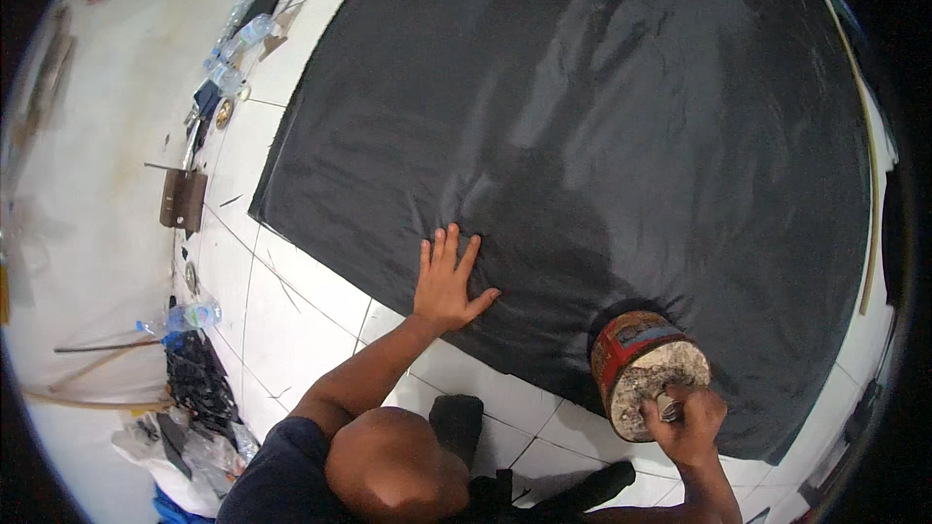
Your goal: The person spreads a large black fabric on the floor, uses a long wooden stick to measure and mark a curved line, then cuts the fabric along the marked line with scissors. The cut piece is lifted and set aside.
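A large sheet of black fabric (388,136) lies spread over the floor, with soft creases across it. My left hand (449,283) rests flat on its near edge, fingers spread. At the near right, my right hand (699,419) is closed around a short stub handle (670,406). The stub stands out of the rough whitish top of a round red tin can (621,347). This can is at the fabric's near edge, and the cloth puckers around it. Whether its base bears fully on the fabric is hidden.
White floor tiles (306,277) border the fabric. Along the left wall lie plastic bottles (254,31), a brown metal piece (183,199), a tape roll (225,114) and plastic bags (180,461). A long thin strip (871,233) runs along the right side.
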The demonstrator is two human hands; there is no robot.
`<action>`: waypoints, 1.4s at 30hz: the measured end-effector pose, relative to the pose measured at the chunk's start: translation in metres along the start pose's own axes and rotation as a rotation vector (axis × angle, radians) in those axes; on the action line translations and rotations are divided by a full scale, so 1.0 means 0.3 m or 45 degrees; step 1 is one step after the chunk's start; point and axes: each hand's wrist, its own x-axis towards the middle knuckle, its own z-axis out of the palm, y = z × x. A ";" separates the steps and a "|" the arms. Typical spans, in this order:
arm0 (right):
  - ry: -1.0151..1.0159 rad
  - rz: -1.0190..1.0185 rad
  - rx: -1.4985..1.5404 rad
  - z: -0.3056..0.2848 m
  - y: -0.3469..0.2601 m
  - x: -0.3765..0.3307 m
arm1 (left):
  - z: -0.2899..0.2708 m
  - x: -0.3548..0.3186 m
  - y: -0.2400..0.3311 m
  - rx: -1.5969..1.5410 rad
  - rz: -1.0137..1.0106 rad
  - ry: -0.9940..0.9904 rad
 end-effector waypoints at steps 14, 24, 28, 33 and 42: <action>-0.616 0.435 0.191 -0.209 -0.103 0.139 | -0.516 0.241 0.299 0.226 -0.220 -0.226; -0.803 0.400 -0.014 -0.884 -0.834 -0.535 | -1.163 -0.455 0.992 -0.742 -0.028 -1.230; -0.726 1.154 0.418 -1.412 -0.967 -0.521 | -1.256 -0.602 0.956 -0.415 0.366 -1.453; -0.181 1.365 1.031 -1.392 -0.857 -0.952 | -1.381 -0.476 0.614 -0.064 -0.035 -1.132; -0.289 1.805 0.643 -1.936 -0.423 -1.474 | -1.687 -0.365 1.259 0.227 0.281 -0.837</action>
